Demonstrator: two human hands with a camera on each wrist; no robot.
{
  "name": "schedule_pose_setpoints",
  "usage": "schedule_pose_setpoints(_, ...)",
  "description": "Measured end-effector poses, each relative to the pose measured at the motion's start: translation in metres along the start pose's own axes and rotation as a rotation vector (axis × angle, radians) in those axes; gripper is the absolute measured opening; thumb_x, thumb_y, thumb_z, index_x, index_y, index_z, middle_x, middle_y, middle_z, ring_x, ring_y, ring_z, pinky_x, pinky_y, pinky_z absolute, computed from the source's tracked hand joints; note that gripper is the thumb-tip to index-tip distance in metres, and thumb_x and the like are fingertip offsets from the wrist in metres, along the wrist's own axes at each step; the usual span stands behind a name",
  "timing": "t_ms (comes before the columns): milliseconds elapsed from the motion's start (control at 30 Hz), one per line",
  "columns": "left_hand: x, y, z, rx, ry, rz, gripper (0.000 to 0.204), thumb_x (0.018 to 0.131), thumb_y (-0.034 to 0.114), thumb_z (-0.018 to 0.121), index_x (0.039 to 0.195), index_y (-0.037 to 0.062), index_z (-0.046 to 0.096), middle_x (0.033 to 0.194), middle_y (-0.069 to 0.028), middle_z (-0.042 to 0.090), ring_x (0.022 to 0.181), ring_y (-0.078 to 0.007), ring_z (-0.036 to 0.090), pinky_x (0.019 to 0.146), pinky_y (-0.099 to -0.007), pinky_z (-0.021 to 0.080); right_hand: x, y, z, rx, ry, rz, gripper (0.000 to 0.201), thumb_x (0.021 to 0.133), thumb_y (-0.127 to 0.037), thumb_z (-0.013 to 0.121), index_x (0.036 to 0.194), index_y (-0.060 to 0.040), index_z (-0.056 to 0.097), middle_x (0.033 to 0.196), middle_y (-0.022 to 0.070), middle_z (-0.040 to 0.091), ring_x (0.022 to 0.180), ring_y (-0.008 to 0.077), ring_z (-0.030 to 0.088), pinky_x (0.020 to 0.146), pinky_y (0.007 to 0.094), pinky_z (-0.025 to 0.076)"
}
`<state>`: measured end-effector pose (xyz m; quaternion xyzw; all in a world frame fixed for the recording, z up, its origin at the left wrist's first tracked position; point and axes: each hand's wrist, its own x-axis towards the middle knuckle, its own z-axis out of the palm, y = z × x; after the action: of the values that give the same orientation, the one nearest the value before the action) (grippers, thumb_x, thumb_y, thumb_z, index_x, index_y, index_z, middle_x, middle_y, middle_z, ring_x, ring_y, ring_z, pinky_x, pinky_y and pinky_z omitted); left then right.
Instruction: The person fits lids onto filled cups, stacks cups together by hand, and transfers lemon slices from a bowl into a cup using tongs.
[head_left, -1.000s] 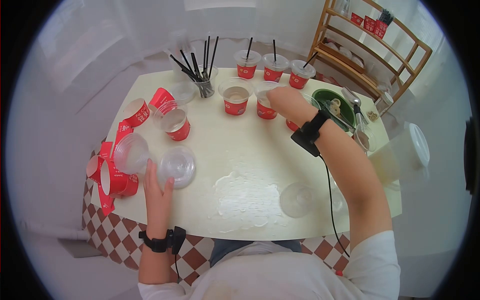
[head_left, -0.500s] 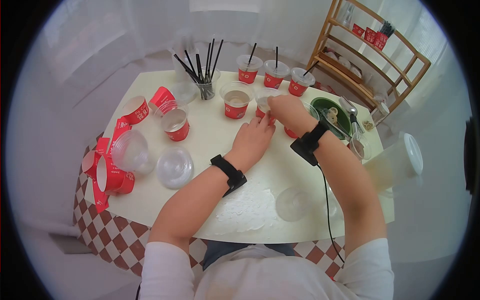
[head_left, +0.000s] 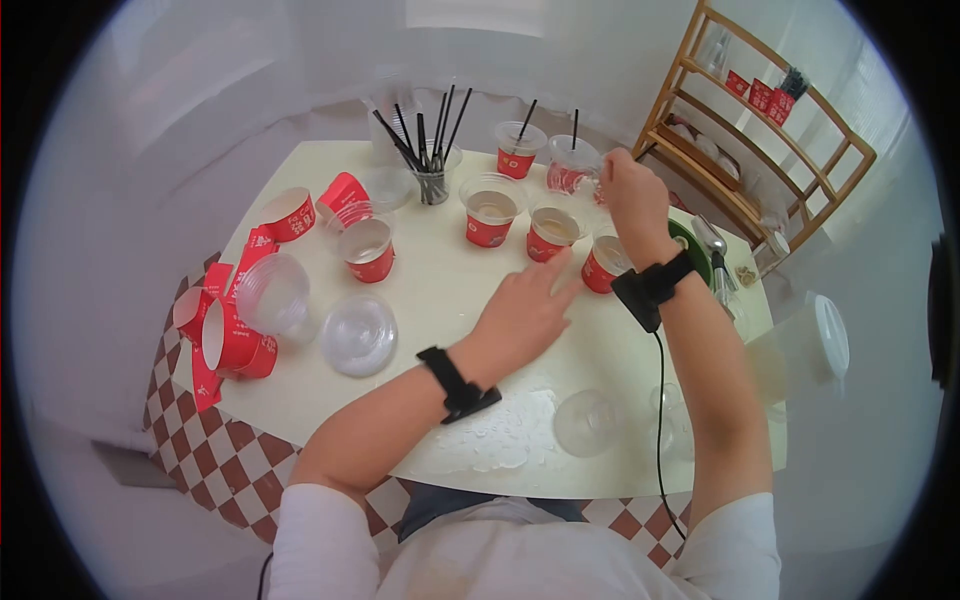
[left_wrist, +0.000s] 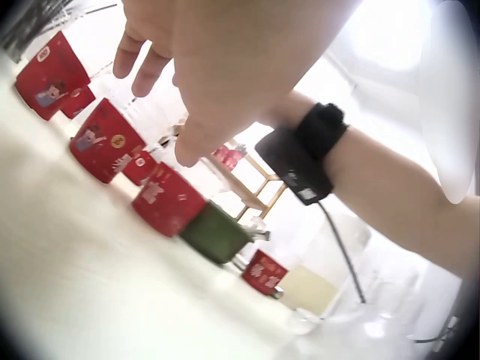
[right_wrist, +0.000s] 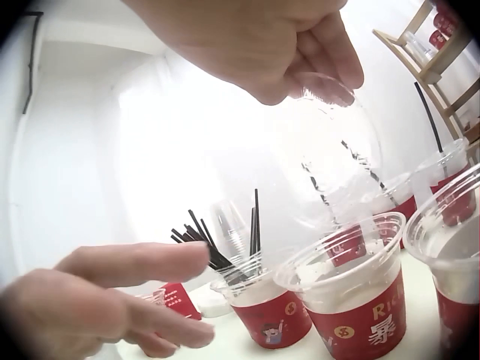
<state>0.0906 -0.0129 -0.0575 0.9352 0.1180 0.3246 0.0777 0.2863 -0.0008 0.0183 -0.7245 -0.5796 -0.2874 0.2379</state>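
Observation:
My right hand pinches the edge of a clear round plastic lid, raised above the cups. Below it in the right wrist view stands a red-sleeved clear cup with its top uncovered. On the table, my left hand reaches forward with fingers spread, its tips beside that same middle cup and holding nothing. To either side are two more uncovered cups, a left one and a right one, the latter partly behind my right wrist.
Lidded cups with straws stand at the back, beside a cup of black straws. A lid stack, clear cups and red sleeves are at left. A green bowl and pitcher are at right; water wets the front.
My left hand left the stacked lids and clear cups at left, went to the middle cup, then drew back slightly. My right hand rose from that cup toward the back right, carrying the lid.

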Motion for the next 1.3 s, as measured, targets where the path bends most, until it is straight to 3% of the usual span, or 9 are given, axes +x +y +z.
schedule_pose_setpoints(100, -0.060, 0.034, -0.048, -0.255, 0.068, 0.109, 0.037, 0.071, 0.011, 0.070, 0.102, 0.0024, 0.050, 0.127, -0.0213, 0.046, 0.101, -0.0333, 0.054, 0.082, -0.0393, 0.047, 0.002, -0.015, -0.006, 0.351, 0.012, 0.052, 0.016, 0.084, -0.015, 0.054, 0.084, -0.0008, 0.059, 0.067, 0.0147, 0.062, 0.061, 0.0268, 0.064, 0.053, 0.0371, 0.048)
schedule_pose_setpoints(233, -0.152, 0.036, -0.073, -0.285, 0.182, -0.186, 0.028, 0.075, 0.003, 0.063, 0.100, 0.0023, 0.050, 0.118, -0.0203, 0.054, 0.095, -0.0325, 0.058, 0.079, -0.0382, 0.048, -0.018, -0.087, -0.021, 1.020, -0.806, 0.341, 0.021, 0.085, -0.014, 0.050, 0.088, 0.0037, 0.061, 0.068, 0.0079, 0.064, 0.061, 0.0138, 0.064, 0.050, 0.0282, 0.052)
schedule_pose_setpoints(333, -0.194, 0.031, -0.081, -0.164, 0.258, -0.460, 0.025, 0.079, 0.004, 0.060, 0.101, 0.0003, 0.048, 0.118, -0.0210, 0.054, 0.094, -0.0321, 0.058, 0.079, -0.0383, 0.048, -0.036, -0.134, 0.005, 1.120, -1.058, 0.316, 0.023, 0.087, -0.017, 0.051, 0.090, 0.0047, 0.060, 0.074, 0.0090, 0.065, 0.062, 0.0134, 0.064, 0.050, 0.0258, 0.053)
schedule_pose_setpoints(467, -0.212, 0.028, -0.084, -0.095, 0.343, -0.532, 0.023, 0.082, 0.006, 0.057, 0.101, -0.0012, 0.047, 0.118, -0.0216, 0.053, 0.096, -0.0336, 0.056, 0.081, -0.0395, 0.046, -0.037, -0.176, 0.015, 1.115, -1.172, 0.241, 0.029, 0.088, -0.022, 0.054, 0.096, 0.0050, 0.060, 0.079, 0.0129, 0.066, 0.068, 0.0207, 0.065, 0.057, 0.0302, 0.054)
schedule_pose_setpoints(500, -0.210, 0.025, -0.087, -0.012, 0.344, -0.539, 0.022, 0.083, 0.006, 0.057, 0.101, -0.0008, 0.046, 0.118, -0.0214, 0.053, 0.097, -0.0346, 0.054, 0.083, -0.0408, 0.045, -0.040, -0.178, 0.017, 1.113, -1.171, 0.242, 0.029, 0.088, -0.022, 0.054, 0.096, 0.0050, 0.060, 0.079, 0.0129, 0.066, 0.068, 0.0207, 0.065, 0.057, 0.0302, 0.054)
schedule_pose_setpoints(567, -0.204, 0.019, -0.090, 0.063, 0.342, -0.542, 0.022, 0.083, 0.006, 0.056, 0.101, -0.0005, 0.046, 0.118, -0.0212, 0.053, 0.098, -0.0357, 0.053, 0.084, -0.0421, 0.043, -0.045, -0.181, 0.016, 0.592, -0.814, -0.213, 0.036, 0.087, -0.030, 0.057, 0.102, 0.0034, 0.060, 0.087, 0.0170, 0.066, 0.080, 0.0298, 0.064, 0.070, 0.0361, 0.052)
schedule_pose_setpoints(767, -0.207, 0.010, -0.085, 0.095, 0.359, -0.517, 0.017, 0.081, 0.003, 0.055, 0.097, 0.0010, 0.047, 0.116, -0.0193, 0.053, 0.097, -0.0362, 0.051, 0.083, -0.0443, 0.042, -0.040, -0.076, -0.034, 0.329, -0.595, -0.279, 0.020, 0.081, -0.020, 0.062, 0.094, -0.0048, 0.063, 0.087, 0.0164, 0.064, 0.083, 0.0329, 0.060, 0.070, 0.0400, 0.047)
schedule_pose_setpoints(933, -0.216, 0.015, -0.068, 0.057, 0.351, -0.523, 0.010, 0.077, -0.002, 0.055, 0.085, -0.0003, 0.049, 0.106, -0.0178, 0.058, 0.094, -0.0346, 0.054, 0.080, -0.0426, 0.044, -0.054, 0.018, -0.038, 0.169, -0.690, -0.028, 0.021, 0.078, -0.019, 0.064, 0.093, -0.0043, 0.063, 0.082, 0.0159, 0.064, 0.077, 0.0321, 0.061, 0.069, 0.0392, 0.047)
schedule_pose_setpoints(1300, -0.218, 0.014, -0.064, 0.103, 0.379, -0.483, 0.010, 0.075, -0.002, 0.055, 0.084, -0.0008, 0.051, 0.099, -0.0168, 0.060, 0.085, -0.0341, 0.057, 0.073, -0.0412, 0.047, -0.060, 0.033, -0.023, -0.245, -0.569, -0.234, 0.013, 0.078, -0.013, 0.058, 0.072, -0.0020, 0.057, 0.067, 0.0154, 0.060, 0.066, 0.0340, 0.060, 0.058, 0.0417, 0.047)
